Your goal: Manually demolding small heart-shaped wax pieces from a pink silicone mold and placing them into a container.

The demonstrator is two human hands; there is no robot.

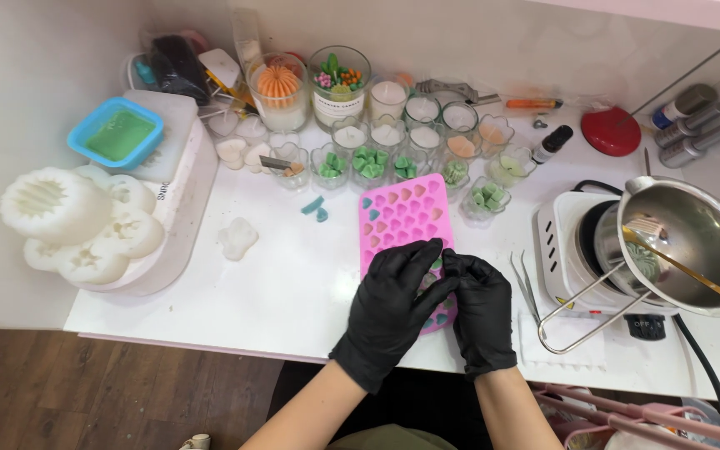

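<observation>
Pink silicone mould [404, 218] with heart-shaped cavities lies flat on the white table [293, 283], centre of the scene, long axis running near to far. Far cavities mostly bare pink, a few hold teal-green hearts; near end is covered by the hands.

Left hand [393, 304], black glove, fingers curled down onto the near part of the mould, fingertips pressing at its right edge. Right hand [481, 304], black glove, pinches the same right edge from the other side. Both are gripping the mould; fingertips of the two hands meet, touching. Can't tell what sits between them.

Just right of the right hand: metal tweezers [527, 287] flat on the table. Further right: white electric hot plate [572, 250] carrying a steel melting pot [693, 237], wire handle pointing near-left, a thin gold stick resting in it.

Just far-left of the mould: two small teal wax bits [316, 208]. Left of those, a white wax lump [237, 237].

Far of the mould: cluster of small glass cups [368, 162], some with green wax pieces, some with white or peach fill. Behind them three bigger jar candles [339, 82].

Far left: white flower-shaped moulds [77, 221] on a tray, blue tub [118, 132] with green fill behind.

Far right: red lid [611, 131], grey spray cans [693, 133].
</observation>
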